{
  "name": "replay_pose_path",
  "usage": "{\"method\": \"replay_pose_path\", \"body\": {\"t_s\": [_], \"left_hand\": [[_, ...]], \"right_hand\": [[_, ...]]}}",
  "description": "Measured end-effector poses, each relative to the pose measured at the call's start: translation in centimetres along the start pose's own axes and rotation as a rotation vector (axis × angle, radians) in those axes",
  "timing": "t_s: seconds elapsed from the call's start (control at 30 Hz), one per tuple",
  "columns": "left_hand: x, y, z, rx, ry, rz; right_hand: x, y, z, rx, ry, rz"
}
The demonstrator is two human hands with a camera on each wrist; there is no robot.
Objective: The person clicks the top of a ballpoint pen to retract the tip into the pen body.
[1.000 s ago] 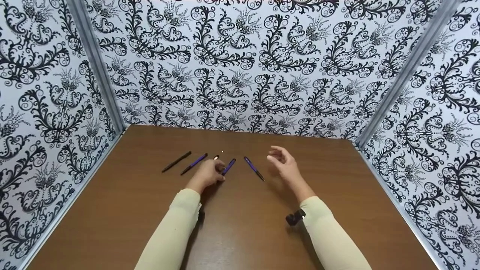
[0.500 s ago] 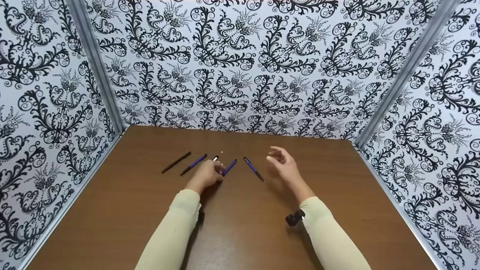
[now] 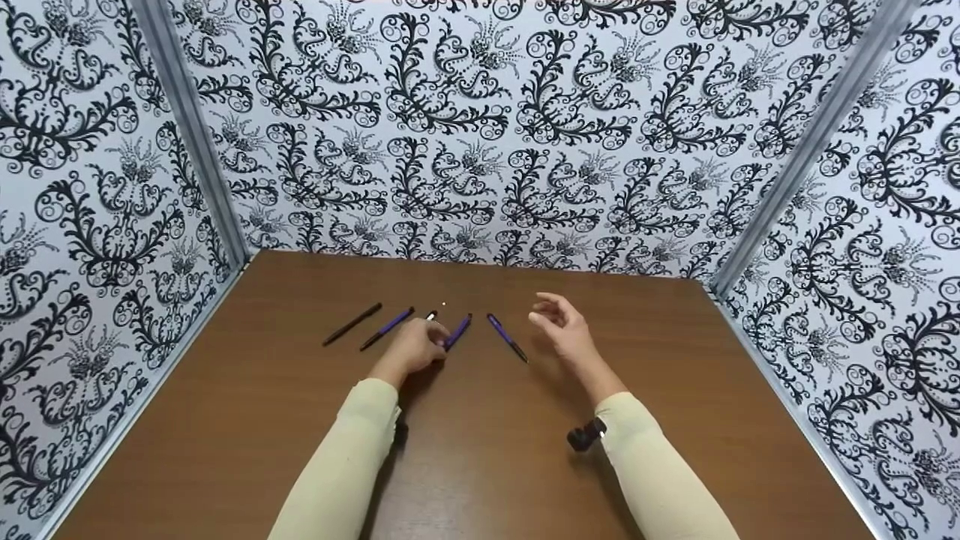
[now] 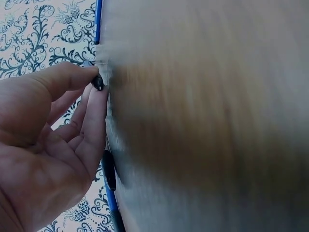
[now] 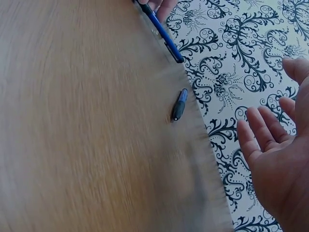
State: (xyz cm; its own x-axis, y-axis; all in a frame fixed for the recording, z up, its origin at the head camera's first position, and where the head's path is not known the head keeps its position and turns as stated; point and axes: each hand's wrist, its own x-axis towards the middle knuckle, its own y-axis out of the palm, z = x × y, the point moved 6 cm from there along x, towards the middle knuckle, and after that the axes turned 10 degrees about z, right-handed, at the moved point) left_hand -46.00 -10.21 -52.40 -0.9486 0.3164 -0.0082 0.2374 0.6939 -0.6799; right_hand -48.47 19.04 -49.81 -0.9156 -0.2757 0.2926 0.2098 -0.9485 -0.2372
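My left hand (image 3: 416, 345) pinches the lower end of a blue and black pen (image 3: 459, 331) between thumb and fingers. In the left wrist view, that pen's dark tip (image 4: 98, 82) shows at the thumb. Under the left hand lies another pen (image 3: 431, 316), mostly hidden, with a whitish part showing. To the right, a blue pen (image 3: 507, 337) with a black grip rests slantwise on the table. My right hand (image 3: 566, 326) hovers beside it, fingers loosely bent and holding nothing; its palm (image 5: 285, 179) shows in the right wrist view.
Left of the left hand, a black pen (image 3: 352, 324) and a blue and black pen (image 3: 387, 328) lie slanted side by side on the brown table (image 3: 480, 450). Patterned walls (image 3: 465, 150) enclose the table at the back and both sides.
The pen in my left hand has shifted slightly, its far end swinging a little. My right hand has drifted slightly left. The other pens stay in place.
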Motion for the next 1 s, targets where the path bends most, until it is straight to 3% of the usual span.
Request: {"method": "replay_pose_path", "body": {"t_s": [0.13,0.4,0.6,1.0], "left_hand": [[-0.1,-0.1,-0.4,-0.021,0.017,-0.007],[0.2,0.2,-1.4,-0.156,0.037,0.001],[0.3,0.5,-2.5,-0.191,0.088,-0.004],[0.7,1.4,-4.5,-0.298,0.19,-0.001]], "right_hand": [[0.1,0.4,-0.1,0.024,-0.002,-0.01],[0.7,1.5,-0.4,0.139,0.027,-0.032],[0.9,2.0,-0.5,0.282,0.057,-0.099],[1.4,2.7,0.6,0.406,0.048,-0.111]]}}
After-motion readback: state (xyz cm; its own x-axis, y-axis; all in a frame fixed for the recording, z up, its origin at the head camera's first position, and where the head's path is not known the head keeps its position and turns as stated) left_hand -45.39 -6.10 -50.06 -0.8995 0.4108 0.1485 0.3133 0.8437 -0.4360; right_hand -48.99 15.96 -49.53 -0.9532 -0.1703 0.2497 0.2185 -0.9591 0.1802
